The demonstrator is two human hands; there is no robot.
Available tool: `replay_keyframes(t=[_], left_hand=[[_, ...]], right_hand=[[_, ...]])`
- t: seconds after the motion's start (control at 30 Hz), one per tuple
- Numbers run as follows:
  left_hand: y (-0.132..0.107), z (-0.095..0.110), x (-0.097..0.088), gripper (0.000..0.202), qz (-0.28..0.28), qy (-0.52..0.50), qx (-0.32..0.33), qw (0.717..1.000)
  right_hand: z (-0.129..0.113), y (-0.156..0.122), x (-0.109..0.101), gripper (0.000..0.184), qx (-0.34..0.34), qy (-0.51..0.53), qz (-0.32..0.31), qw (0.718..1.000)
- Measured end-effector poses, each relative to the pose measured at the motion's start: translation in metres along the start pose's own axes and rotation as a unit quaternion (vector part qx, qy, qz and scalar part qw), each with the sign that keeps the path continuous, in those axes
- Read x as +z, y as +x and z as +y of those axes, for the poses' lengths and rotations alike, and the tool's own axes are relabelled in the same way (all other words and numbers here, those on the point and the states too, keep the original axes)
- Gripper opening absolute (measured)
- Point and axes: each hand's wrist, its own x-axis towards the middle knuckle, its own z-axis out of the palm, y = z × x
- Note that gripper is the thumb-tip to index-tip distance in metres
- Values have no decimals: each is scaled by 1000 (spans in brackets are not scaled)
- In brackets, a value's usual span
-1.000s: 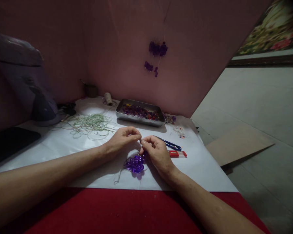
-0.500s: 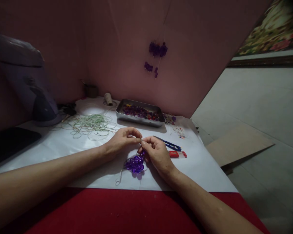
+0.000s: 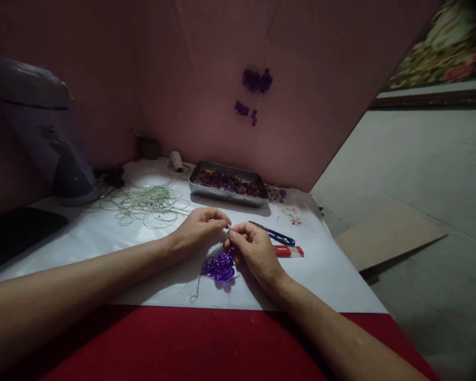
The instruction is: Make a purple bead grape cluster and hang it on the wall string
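Observation:
A cluster of shiny purple beads (image 3: 221, 268) hangs just over or rests on the white sheet, below my fingers. A loose thread end trails from its left side. My left hand (image 3: 201, 226) is pinched at the fingertips, meeting my right hand above the cluster. Between thumb and index finger, my right hand (image 3: 254, 248) pinches the thread from which the beads extend. A tiny pale bit shows where the fingertips meet, too small to name. Close beyond my right hand lie blue thread snips (image 3: 280, 236) and a red case (image 3: 289, 251).
Behind the hands stands a metal tray (image 3: 230, 196) of mixed beads, with loose beads (image 3: 277, 194) beside it. A tangle of pale green cord (image 3: 153, 202) lies left, a thread spool (image 3: 176, 161) farther back. Purple bead pieces (image 3: 257, 80) hang against the pink wall.
The fingertips have shifted very slightly, and a pale bit now shows more clearly between them. The purple bead cluster stays almost in the same place.

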Motion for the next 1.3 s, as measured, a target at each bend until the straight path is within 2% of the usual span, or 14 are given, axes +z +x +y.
replay_keyframes(t=[0.3,0.43,0.7,1.03,1.17,1.3], left_hand=[[0,-1,0,12,7,16,-5,1000],[0,1,1,13,25,9,2,1000],[1,4,2,8,61,76,8,995],[2,1,3,8,54,71,0,996],[2,1,3,8,45,74,-7,996],[2,0,3,9,44,69,-7,997]], right_hand=[[-1,-2,1,12,5,12,6,1000],[1,-1,0,13,-10,-4,28,1000],[3,1,-2,7,-24,-51,65,996],[3,2,-5,13,-17,2,78,997],[1,1,-5,11,-30,-34,77,996],[-2,-2,-6,8,-53,-124,83,987]])
